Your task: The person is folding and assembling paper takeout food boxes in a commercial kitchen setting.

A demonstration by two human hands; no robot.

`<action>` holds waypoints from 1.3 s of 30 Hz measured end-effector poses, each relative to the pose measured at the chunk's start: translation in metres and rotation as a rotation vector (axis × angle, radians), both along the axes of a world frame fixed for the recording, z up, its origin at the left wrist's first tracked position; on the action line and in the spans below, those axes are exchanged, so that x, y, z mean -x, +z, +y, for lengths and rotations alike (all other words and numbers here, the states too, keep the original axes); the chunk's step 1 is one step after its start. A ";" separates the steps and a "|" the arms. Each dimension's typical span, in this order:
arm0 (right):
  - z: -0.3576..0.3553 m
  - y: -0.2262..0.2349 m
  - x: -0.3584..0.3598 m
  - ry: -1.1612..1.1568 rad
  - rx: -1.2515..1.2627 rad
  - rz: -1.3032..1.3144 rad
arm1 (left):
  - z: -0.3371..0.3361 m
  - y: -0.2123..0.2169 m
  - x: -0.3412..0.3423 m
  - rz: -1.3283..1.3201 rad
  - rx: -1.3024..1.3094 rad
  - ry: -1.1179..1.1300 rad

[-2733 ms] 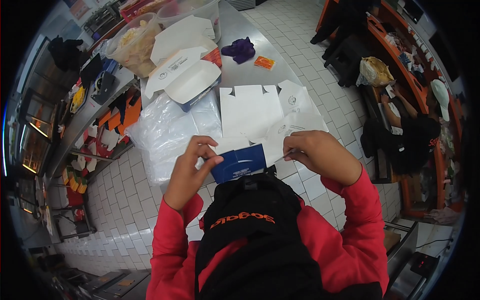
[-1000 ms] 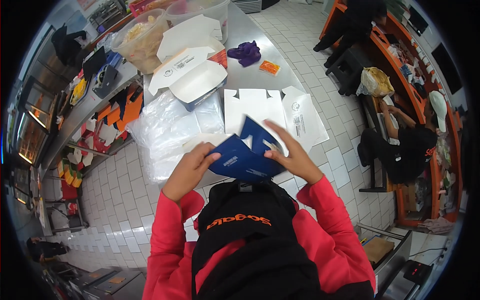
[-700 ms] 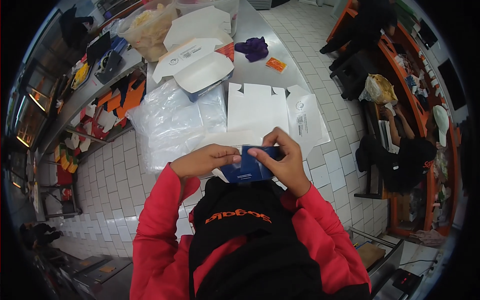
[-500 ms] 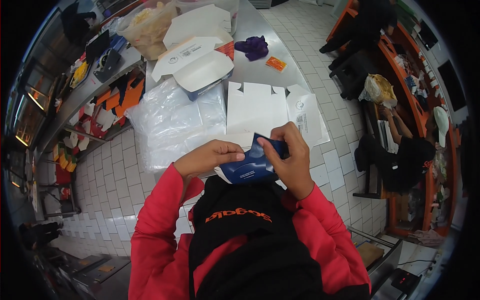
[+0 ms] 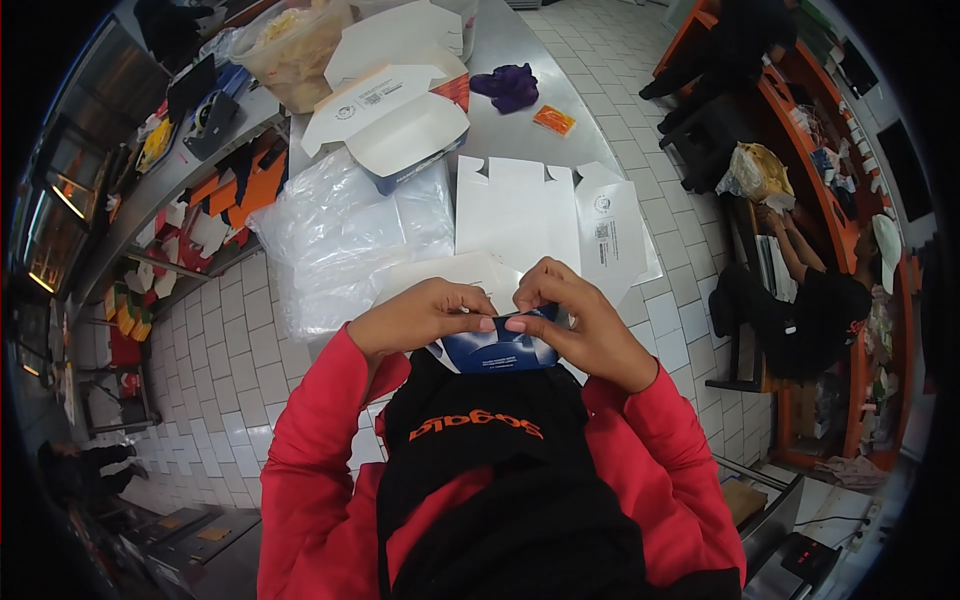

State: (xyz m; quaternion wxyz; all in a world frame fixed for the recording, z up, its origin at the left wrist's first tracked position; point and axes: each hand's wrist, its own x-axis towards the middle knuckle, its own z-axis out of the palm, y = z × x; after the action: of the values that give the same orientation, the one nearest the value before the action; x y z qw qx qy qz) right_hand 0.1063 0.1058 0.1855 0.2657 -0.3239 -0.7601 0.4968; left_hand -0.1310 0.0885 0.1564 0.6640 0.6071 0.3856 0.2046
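Note:
Just in front of my apron, a cardboard food box (image 5: pixel 495 357), blue outside, is pinched along its folded near edge. My left hand (image 5: pixel 425 316) grips that edge with thumb and fingers. On the same edge, close beside it, my right hand (image 5: pixel 590 335) pinches with the thumb in front and fingers behind. White carton panels (image 5: pixel 515 215) lie open just beyond my hands; whether they all belong to the held box I cannot tell. Farther left, partly folded boxes (image 5: pixel 405 130) rest on a stack of clear plastic bags (image 5: pixel 350 240).
A dark purple cloth (image 5: pixel 505 88) and a small orange packet (image 5: pixel 553 121) lie on the metal table (image 5: pixel 575 145). Plastic tubs (image 5: pixel 292 60) stand at its far left. A person (image 5: pixel 815 310) sits at the right near an orange counter. Another person (image 5: pixel 725 45) is farther back.
The blue flap raised by my right hand has folded down. My right hand has turned inward, and both thumbs now meet near the middle of the box edge.

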 end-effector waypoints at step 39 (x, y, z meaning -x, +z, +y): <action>0.016 -0.011 -0.005 0.066 -0.186 0.166 | -0.055 0.014 -0.031 0.457 -0.939 0.395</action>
State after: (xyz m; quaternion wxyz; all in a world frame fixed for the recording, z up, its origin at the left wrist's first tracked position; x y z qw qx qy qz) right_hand 0.1117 0.1213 0.1747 0.3402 -0.2304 -0.7886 0.4576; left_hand -0.0999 0.0333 0.1706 0.1711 0.7828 0.4936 0.3381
